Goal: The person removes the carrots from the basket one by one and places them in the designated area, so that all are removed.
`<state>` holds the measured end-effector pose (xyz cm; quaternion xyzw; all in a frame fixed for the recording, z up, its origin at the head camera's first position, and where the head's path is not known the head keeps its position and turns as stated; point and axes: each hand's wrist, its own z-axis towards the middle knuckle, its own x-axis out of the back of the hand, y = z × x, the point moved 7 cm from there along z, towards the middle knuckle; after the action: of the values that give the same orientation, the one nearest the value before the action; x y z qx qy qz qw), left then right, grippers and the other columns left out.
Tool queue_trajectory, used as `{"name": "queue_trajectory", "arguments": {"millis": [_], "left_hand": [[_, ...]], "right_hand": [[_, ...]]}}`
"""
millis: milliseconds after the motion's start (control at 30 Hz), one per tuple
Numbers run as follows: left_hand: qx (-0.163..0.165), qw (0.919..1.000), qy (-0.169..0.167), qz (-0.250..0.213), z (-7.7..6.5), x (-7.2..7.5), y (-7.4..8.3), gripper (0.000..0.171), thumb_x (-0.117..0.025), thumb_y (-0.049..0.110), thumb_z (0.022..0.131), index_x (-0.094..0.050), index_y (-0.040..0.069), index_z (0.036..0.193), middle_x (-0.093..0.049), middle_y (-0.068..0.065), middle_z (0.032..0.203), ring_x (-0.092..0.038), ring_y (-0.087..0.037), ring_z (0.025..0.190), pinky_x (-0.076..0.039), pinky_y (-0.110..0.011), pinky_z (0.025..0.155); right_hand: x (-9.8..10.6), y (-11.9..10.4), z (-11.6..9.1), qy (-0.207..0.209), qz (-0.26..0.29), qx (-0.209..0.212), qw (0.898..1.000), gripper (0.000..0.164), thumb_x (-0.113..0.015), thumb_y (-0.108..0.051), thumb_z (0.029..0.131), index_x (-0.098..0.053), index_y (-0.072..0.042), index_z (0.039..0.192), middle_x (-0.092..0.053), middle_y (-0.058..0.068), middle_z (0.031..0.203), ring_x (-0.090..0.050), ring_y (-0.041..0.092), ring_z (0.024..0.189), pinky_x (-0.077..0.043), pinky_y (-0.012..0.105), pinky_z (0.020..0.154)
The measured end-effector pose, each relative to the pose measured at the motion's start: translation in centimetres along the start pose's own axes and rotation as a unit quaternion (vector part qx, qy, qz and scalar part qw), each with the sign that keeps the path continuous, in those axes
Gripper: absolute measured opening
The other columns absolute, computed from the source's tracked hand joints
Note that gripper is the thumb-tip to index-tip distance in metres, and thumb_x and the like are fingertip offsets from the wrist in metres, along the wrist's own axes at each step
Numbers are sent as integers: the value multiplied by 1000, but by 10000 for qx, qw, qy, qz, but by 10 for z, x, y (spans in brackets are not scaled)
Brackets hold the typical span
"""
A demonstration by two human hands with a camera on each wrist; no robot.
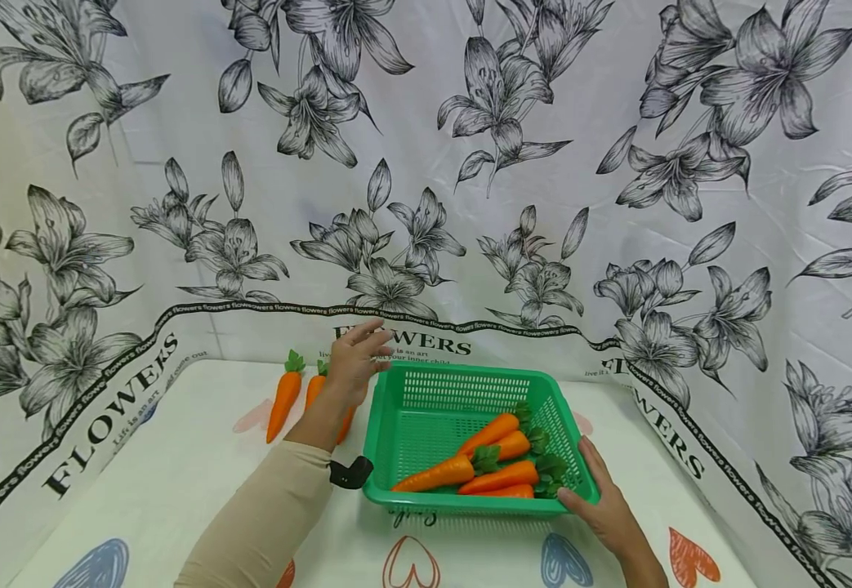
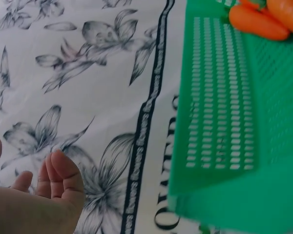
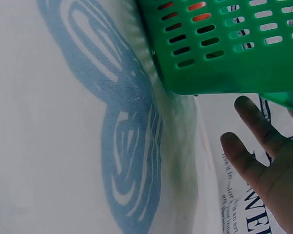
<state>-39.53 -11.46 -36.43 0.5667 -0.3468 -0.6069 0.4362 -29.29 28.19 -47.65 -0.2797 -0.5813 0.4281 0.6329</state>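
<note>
A green plastic basket (image 1: 462, 510) with slotted walls holds several orange carrots (image 1: 433, 474) with green leafy tops, gathered in its right half. My right hand (image 1: 605, 506) is at the basket's front right corner, thumb by the front rim and fingers along the right side. In the right wrist view its fingers (image 3: 249, 163) look straight and spread. My left hand (image 1: 355, 359) is raised near the basket's back left corner, fingers loosely bent, holding nothing. Left of the basket a carrot (image 1: 283, 406) lies on the table; two more carrots are partly hidden by my left hand and forearm.
The table is covered by a pale cloth (image 1: 198, 457) printed with hearts. Behind it and at both sides hangs a white curtain (image 1: 426, 106) with black flower drawings and a dark lettered band.
</note>
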Motion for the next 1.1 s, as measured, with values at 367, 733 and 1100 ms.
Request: {"name": "queue_trajectory", "arguments": {"millis": [367, 733, 1100], "left_hand": [[1165, 9925, -343, -137, 7, -23, -71, 38, -59, 22, 82, -52, 10, 118, -50, -16, 114, -53, -31, 89, -44, -45, 75], [3164, 9279, -1892, 566, -4, -37, -133, 46, -58, 31, 82, -47, 9, 121, -47, -17, 120, -40, -38, 109, -35, -53, 83], [3296, 8977, -2594, 1348, -14, -45, -143, 54, -64, 34, 76, -47, 8, 120, -49, -19, 117, -41, -39, 108, -34, -58, 80]], "right_hand": [[-2, 5, 1, 21, -3, -27, 10000, 77, -60, -15, 81, -12, -24, 140, -4, -5, 143, -3, 25, 128, -12, 57, 94], [0, 1, 3, 61, -64, 68, 9999, 79, -62, -13, 80, -12, -22, 140, -5, -2, 144, -3, 25, 128, -12, 55, 94], [1, 4, 3, 100, -44, -7, 9999, 79, -62, -14, 79, -13, -24, 140, -5, -5, 143, -4, 25, 127, -12, 55, 95]]}}
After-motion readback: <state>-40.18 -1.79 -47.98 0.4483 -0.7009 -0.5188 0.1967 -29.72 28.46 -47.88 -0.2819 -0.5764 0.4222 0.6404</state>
